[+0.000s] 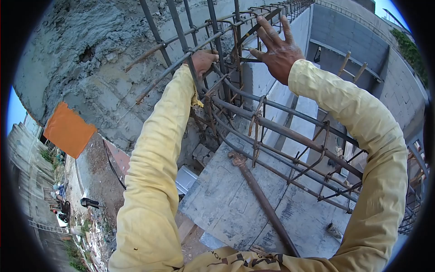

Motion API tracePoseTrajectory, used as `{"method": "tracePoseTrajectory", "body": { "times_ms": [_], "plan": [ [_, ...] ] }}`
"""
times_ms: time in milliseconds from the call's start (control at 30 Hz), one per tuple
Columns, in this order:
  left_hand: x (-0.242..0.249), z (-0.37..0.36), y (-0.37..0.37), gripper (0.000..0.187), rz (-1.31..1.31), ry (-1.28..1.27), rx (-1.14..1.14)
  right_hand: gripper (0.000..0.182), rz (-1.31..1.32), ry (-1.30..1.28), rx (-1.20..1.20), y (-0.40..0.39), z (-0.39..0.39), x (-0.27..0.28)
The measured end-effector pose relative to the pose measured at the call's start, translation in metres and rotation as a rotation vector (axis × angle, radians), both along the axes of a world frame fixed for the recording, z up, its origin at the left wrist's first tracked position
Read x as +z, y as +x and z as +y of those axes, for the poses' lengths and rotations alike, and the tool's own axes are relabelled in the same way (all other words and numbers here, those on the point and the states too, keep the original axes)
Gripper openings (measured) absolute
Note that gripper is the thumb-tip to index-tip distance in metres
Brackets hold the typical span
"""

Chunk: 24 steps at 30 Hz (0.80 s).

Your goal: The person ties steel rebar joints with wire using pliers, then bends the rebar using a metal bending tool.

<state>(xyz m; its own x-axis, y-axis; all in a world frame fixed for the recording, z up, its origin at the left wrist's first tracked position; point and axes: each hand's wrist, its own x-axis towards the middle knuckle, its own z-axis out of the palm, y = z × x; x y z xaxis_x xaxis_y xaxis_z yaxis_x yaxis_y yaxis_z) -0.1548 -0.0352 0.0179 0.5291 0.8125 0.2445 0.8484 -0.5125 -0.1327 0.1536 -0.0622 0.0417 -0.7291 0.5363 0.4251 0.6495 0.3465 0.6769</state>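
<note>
While the left hand (202,62) curls in among the upright steel bars (177,27) — whether it is closed on anything, one cannot tell — the right hand (282,53) spreads its fingers wide beside a black strip (252,31) at the cage corner, contact unclear. Below the hands, the long bars (290,133) of the steel cage run off to the person's right, over a grey board (213,190) where a rusty tool (260,192) lies. Behind rises a rough concrete wall (99,59). With so many crossing bars, a shifting one could pinch the left fingers; the loose yellow cuff (195,100) could snag on a bar end; a knock could send the tool sliding.
</note>
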Motion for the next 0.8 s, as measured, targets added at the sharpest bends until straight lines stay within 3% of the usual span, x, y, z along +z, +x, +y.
{"method": "tracePoseTrajectory", "body": {
  "times_ms": [200, 267, 367, 433, 500, 567, 633, 733, 800],
  "plan": [
    [-0.002, -0.006, 0.001, 0.047, 0.014, 0.135, -0.081, 0.051, 0.034, -0.012, -0.04, 0.001, 0.004, -0.012],
    [-0.004, -0.002, -0.007, 0.049, 0.001, 0.184, -0.203, 0.05, 0.041, -0.017, -0.053, -0.002, 0.002, -0.012],
    [-0.011, 0.005, -0.017, 0.04, -0.032, 0.244, -0.337, 0.05, 0.037, -0.021, -0.06, -0.002, -0.002, -0.011],
    [-0.004, -0.005, -0.002, 0.036, -0.291, 0.105, -0.138, 0.051, 0.051, -0.031, -0.075, -0.002, -0.001, -0.011],
    [0.004, -0.025, 0.033, 0.037, -0.765, -0.219, 0.346, 0.051, 0.09, -0.102, -0.089, -0.003, -0.005, -0.008],
    [0.023, -0.048, 0.061, 0.035, -0.83, -0.288, 0.522, 0.049, 0.137, -0.148, -0.064, -0.002, -0.005, -0.008],
    [0.018, -0.042, 0.052, 0.034, -0.672, -0.214, 0.461, 0.045, 0.189, -0.167, 0.002, 0.002, -0.001, -0.011],
    [-0.004, -0.015, 0.013, 0.033, -0.251, 0.014, 0.154, 0.046, 0.235, -0.216, -0.009, 0.0, -0.006, -0.008],
    [-0.007, -0.011, 0.007, 0.034, -0.175, 0.043, 0.129, 0.047, 0.237, -0.225, -0.018, -0.003, -0.006, -0.007]
  ]
}}
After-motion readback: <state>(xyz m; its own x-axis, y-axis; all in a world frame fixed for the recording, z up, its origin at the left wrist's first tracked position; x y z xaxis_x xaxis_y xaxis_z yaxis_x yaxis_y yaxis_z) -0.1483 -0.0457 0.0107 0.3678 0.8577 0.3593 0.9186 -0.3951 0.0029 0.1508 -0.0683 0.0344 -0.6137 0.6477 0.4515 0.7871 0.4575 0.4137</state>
